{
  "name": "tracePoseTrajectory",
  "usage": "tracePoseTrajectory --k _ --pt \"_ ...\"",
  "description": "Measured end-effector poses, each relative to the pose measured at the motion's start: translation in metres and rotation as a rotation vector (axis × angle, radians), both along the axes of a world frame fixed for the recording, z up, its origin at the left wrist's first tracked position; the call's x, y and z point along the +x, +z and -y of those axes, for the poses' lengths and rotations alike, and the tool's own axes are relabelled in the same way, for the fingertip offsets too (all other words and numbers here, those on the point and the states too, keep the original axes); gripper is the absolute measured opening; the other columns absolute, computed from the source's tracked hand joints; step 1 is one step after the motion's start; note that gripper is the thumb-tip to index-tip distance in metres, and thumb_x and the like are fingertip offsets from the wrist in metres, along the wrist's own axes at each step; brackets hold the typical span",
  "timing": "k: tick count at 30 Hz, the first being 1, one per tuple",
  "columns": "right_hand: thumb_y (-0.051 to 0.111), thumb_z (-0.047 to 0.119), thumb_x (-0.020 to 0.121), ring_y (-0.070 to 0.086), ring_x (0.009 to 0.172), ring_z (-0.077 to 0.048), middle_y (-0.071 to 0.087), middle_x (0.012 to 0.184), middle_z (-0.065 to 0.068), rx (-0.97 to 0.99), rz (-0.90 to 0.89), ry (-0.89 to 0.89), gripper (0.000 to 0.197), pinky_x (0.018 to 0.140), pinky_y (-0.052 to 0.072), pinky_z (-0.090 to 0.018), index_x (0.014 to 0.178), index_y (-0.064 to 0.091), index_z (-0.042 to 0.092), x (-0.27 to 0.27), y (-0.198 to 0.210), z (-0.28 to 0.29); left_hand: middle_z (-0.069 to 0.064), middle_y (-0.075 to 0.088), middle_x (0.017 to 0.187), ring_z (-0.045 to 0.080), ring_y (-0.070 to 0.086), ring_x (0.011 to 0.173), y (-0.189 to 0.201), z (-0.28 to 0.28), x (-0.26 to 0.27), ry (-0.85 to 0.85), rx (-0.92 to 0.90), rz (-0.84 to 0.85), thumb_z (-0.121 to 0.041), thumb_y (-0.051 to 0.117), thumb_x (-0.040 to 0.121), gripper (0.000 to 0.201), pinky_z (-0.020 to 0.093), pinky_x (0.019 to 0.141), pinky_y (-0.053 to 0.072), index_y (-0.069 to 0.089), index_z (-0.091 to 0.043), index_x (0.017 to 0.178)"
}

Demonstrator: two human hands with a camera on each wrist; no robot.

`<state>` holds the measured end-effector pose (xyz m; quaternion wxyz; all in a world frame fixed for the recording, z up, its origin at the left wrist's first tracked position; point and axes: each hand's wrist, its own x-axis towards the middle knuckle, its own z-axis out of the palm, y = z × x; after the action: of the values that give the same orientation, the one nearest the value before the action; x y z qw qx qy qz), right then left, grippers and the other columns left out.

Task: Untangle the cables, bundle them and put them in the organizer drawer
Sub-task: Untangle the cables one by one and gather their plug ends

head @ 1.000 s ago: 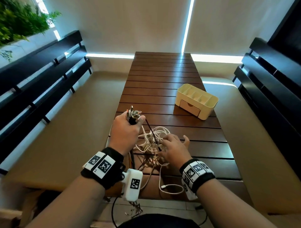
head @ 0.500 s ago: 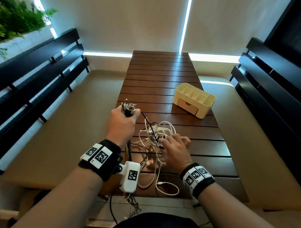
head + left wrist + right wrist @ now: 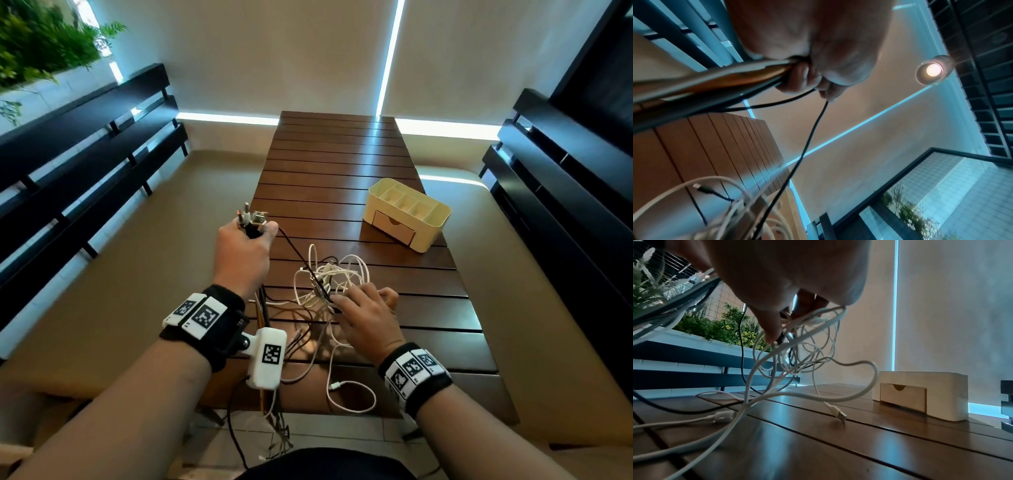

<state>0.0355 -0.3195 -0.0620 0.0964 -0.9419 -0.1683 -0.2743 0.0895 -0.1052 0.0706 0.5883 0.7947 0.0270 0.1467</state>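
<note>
Table (image 3: 342, 164): a dark slatted wooden top running from the lower centre of the head view up to the far wall.
Benches (image 3: 85, 144): black slatted backs along the left and right edges of the head view.
Plants (image 3: 37, 44): green leaves in the upper left corner of the head view.
Organizer (image 3: 430, 224): a cream box right of centre on the table, open compartments on top, well apart from both hands.
Drawer (image 3: 394, 228): set in the organizer's near face, pushed in; in the right wrist view (image 3: 903, 396) it sits at centre right with a notch in its top edge.
Cables (image 3: 329, 277): a tangle of white and black leads at the centre of the head view, partly lifted off the table; loose white ends trail toward the lower centre and over the near edge.
Left hand (image 3: 241, 257): left of centre, raised, clenched around a bunch of plugs (image 3: 251, 219) that stick out above the fist; a black lead (image 3: 294, 253) runs from it down to the tangle.
Right hand (image 3: 368, 317): lower centre right, fingers curled into the tangle; the right wrist view shows fingertips (image 3: 772, 335) pinching a dark lead among white loops.
</note>
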Motion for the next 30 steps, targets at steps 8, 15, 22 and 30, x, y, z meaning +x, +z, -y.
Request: tracePoseTrajectory --k 8,15,22,30 --pt "0.064 0.053 0.085 0.048 0.122 -0.015 0.056 0.129 0.013 -0.007 -0.573 -0.113 0.05 0.106 0.027 -0.039 0.13 0.06 0.032 -0.011 -0.02 0.025 -0.006 0.047 0.059 0.008 0.044 0.047 0.062 -0.027 0.001 -0.093 -0.086 0.08 -0.026 0.065 0.096 0.03 0.037 0.057 0.047 0.053 -0.02 0.068" --pt "0.064 0.05 0.086 0.056 0.099 -0.005 0.053 0.108 0.015 0.575 -0.313 -0.055 0.041 0.09 0.054 -0.039 0.12 0.061 0.027 0.007 0.035 0.004 0.0 0.046 0.057 0.023 0.045 0.053 0.03 -0.009 -0.024 -0.267 0.091 -0.002 -0.039 0.069 0.089 0.044 0.056 0.058 0.049 0.055 -0.001 0.072" --pt "0.067 0.022 0.094 0.056 0.091 -0.002 0.056 0.106 0.008 0.669 -0.194 0.241 0.021 0.078 0.046 -0.013 0.114 0.07 0.017 0.001 0.1 -0.035 0.0 0.043 0.056 0.017 0.041 0.051 0.025 -0.008 -0.041 -0.352 0.17 -0.021 -0.027 0.073 0.09 0.038 0.037 0.055 0.038 0.057 0.005 0.076" --pt "0.06 0.029 0.098 0.061 0.064 -0.012 0.067 0.075 0.004 0.633 -0.592 0.243 0.011 0.064 0.055 -0.037 0.093 0.067 0.021 -0.029 0.096 -0.053 -0.013 0.045 0.049 0.009 0.041 0.046 0.005 -0.028 -0.066 -0.397 0.151 -0.147 -0.025 0.072 0.091 0.032 0.036 0.055 0.038 0.06 0.0 0.075"
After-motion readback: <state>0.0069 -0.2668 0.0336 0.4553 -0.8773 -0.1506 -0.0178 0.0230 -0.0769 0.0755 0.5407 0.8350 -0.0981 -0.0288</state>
